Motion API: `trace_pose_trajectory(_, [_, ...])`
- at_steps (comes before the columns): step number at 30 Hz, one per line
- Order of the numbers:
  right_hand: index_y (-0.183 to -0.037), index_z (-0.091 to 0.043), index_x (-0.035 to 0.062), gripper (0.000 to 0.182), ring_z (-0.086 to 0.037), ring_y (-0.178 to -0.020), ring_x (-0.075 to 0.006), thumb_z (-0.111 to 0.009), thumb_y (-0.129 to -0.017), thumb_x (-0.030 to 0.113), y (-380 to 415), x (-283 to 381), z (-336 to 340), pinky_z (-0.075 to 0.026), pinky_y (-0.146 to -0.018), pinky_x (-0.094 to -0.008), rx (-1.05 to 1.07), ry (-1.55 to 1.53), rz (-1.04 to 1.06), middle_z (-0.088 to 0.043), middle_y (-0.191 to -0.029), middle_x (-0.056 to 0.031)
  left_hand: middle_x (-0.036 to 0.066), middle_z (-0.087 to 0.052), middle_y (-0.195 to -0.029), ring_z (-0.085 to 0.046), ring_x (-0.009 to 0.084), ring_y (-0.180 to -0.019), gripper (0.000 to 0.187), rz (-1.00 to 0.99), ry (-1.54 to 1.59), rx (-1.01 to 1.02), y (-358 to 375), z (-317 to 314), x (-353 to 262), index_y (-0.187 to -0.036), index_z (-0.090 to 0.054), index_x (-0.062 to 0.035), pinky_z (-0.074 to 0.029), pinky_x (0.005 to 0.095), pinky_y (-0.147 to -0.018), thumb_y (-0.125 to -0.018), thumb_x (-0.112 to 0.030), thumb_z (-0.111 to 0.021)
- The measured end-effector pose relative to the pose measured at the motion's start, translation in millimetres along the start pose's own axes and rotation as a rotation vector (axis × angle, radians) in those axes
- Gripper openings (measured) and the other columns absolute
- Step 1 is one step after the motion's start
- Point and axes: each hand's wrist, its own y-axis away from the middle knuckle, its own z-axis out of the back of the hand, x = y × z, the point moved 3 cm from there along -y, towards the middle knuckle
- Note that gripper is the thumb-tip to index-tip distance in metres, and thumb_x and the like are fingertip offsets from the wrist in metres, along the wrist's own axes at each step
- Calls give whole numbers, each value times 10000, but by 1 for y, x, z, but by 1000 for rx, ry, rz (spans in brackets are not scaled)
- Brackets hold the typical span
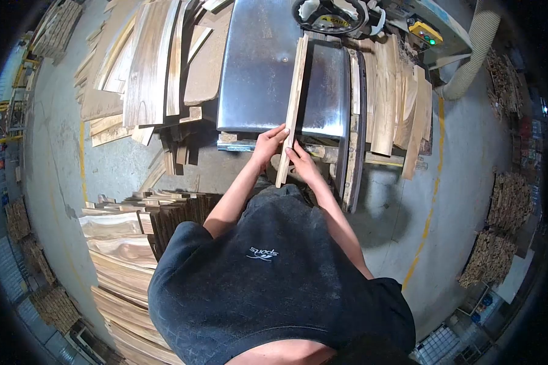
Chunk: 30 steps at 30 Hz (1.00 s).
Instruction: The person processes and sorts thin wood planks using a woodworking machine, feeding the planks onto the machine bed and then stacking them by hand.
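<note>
Strips: one (pixel 292 103), lying on steel table (pixel 256 67)
Left hand (pixel 269 144): gripping strip's near end
Right hand (pixel 299 161): gripping same strip

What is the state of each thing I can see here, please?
Long narrow pale wooden strip: lying lengthwise on the table, near end past the edge, held by both hands.
Shiny steel machine table: bare except for the strip.
Left hand: grip closed on the strip's left edge.
Right hand: grip closed on the strip's right edge.
Curved wooden boards: stacked left of the table.
</note>
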Motion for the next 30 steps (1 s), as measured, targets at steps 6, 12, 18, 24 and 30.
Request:
trace_pose_trajectory(6, [-1488,-368,35,548,-452,-1299,-152,-510,-1031,302,2,-12,0,-342,-1088,-292,-65,27,43,-504,-1430,-90,65,-697,-998,-663,116,-793,438,-50,-27,27,-6,4,5,-1344,-570,-29,-537,265,-672,-958,-222,-650])
trace_pose_trajectory(12, [-1257,-555,-36,408,-655,-750,-151,-481,-1007,277,15,-26,12,-530,-662,-282,-419,-578,-24,-651,-1007,-100,-9,-625,-828,-524,67,-621,407,-70,-147,-83,5,1,-5,-1278,-635,-39,-423,222,-555,-944,-269,-670])
trace_pose_trajectory(18, [-1346,-519,-24,451,-462,-1201,-317,-602,-916,80,29,-10,38,-411,-961,-456,-840,725,285,-437,-1318,-205,6,-597,-682,-542,87,-559,333,-253,-80,-174,12,23,-21,-884,-686,-56,-418,234,-495,-975,-361,-586])
trace_pose_trajectory(24, [-1399,-454,-45,529,-310,-1424,-409,-505,-874,-78,-2,6,34,-277,-1129,-534,-630,1131,517,-395,-1497,-215,52,-691,-781,-624,103,-630,345,-153,123,-196,5,33,-42,-1000,-675,-47,-500,232,-566,-986,-373,-565])
trace_pose_trajectory(30, [-1431,-445,11,691,-284,-1454,-329,-515,-767,-166,-43,25,75,-263,-1179,-473,-603,1119,385,-378,-1537,-139,63,-703,-820,-659,106,-750,374,-204,30,-167,-12,41,-70,-1013,-674,-32,-520,245,-649,-1001,-381,-543])
